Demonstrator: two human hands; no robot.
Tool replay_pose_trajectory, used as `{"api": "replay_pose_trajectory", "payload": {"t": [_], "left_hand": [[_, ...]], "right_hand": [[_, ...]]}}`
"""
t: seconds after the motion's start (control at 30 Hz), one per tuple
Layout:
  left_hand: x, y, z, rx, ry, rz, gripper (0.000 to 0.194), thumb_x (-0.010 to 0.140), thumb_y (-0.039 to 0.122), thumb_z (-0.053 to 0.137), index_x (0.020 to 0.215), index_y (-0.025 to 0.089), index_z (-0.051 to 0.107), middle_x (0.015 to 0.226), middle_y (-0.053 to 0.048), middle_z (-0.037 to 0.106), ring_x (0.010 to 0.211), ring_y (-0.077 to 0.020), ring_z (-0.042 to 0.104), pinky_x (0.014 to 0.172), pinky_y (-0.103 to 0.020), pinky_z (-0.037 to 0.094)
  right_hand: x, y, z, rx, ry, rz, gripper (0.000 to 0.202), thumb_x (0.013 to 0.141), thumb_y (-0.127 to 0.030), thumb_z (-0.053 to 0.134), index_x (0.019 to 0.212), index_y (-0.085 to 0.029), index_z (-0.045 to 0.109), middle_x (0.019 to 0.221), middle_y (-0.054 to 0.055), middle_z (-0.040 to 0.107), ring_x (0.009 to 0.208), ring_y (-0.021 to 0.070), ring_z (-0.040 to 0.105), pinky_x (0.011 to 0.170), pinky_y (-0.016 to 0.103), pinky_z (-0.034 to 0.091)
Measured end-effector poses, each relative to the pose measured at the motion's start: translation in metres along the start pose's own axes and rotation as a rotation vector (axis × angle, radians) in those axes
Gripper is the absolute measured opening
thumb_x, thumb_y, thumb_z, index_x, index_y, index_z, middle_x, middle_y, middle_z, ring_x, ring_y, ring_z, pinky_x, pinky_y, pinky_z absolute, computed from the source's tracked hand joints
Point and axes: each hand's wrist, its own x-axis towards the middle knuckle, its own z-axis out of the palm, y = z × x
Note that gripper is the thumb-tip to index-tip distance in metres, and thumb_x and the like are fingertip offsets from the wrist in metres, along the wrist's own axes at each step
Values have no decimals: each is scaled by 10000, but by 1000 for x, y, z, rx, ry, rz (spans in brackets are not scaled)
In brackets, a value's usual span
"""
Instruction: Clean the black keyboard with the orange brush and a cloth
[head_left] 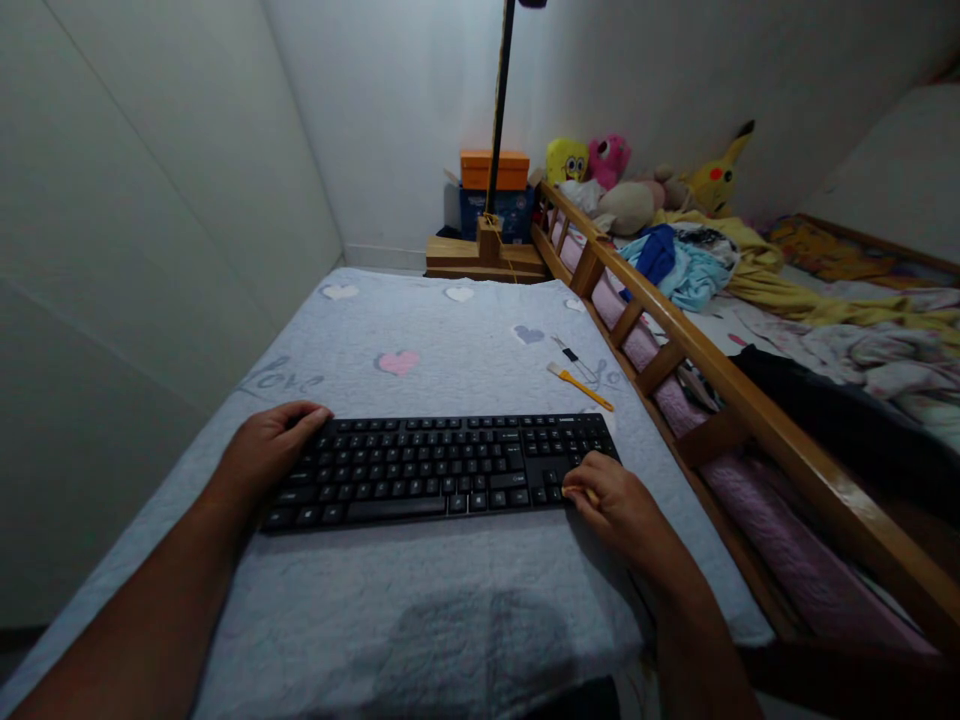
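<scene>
A black keyboard [420,465] lies flat on the pale blue bed cover, its long side facing me. My left hand [274,440] is closed on the keyboard's left end, with the thumb along the upper left corner and the other fingers mostly hidden. At the lower right keys, my right hand [604,490] pinches a small yellow thing [579,490]. Its tip touches or hovers just over the keys near the arrow keys; most of it is hidden in the fingers, so its kind cannot be made out.
Beyond the keyboard's right end lie a yellow-handled brush [581,387] and a thin wire tool with a black band [571,355]. A wooden bed rail [675,325] runs along the right, with clothes and plush toys behind it. Boxes [495,170] and a dark pole [500,110] stand at the far end.
</scene>
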Motion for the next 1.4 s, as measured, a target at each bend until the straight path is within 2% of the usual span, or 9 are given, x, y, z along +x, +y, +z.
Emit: {"api": "replay_pose_trajectory", "payload": {"t": [0.3, 0.77, 0.93, 1.17, 1.4], "left_hand": [[3, -4, 0, 33, -6, 19, 457, 736, 585, 556, 906, 195, 724, 889, -28, 760, 836, -242, 666, 709, -289, 474], [2, -1, 0, 41, -12, 24, 462, 738, 584, 551, 889, 184, 724, 846, -29, 745, 804, -233, 653, 741, -291, 468], [2, -2, 0, 29, -7, 16, 454, 734, 592, 549, 872, 196, 722, 826, -18, 742, 770, -228, 650, 710, -287, 472], [1, -1, -1, 26, -17, 26, 446, 739, 589, 550, 863, 195, 721, 799, -13, 741, 763, -224, 652, 693, -279, 470], [1, -3, 0, 13, -9, 23, 463, 746, 596, 551, 890, 190, 720, 827, -25, 745, 799, -236, 658, 690, -283, 461]], "right_hand": [[1, -1, -4, -26, 24, -7, 163, 876, -82, 556, 818, -188, 666, 837, 49, 608, 791, 183, 592, 667, 284, 454], [0, 0, -1, -23, -1, -19, 148, 879, -79, 571, 832, -177, 671, 842, 50, 608, 807, 190, 596, 695, 294, 459], [1, 2, 1, -49, 60, -4, 162, 856, -65, 571, 812, -188, 665, 827, 44, 605, 785, 187, 587, 683, 299, 456], [6, -15, 3, 50, 61, -92, 160, 892, -77, 559, 841, -189, 661, 838, 43, 606, 812, 185, 586, 722, 303, 465], [13, -25, 18, -22, 35, -102, 146, 878, -65, 594, 830, -178, 672, 853, 55, 617, 824, 204, 576, 743, 329, 454]]}}
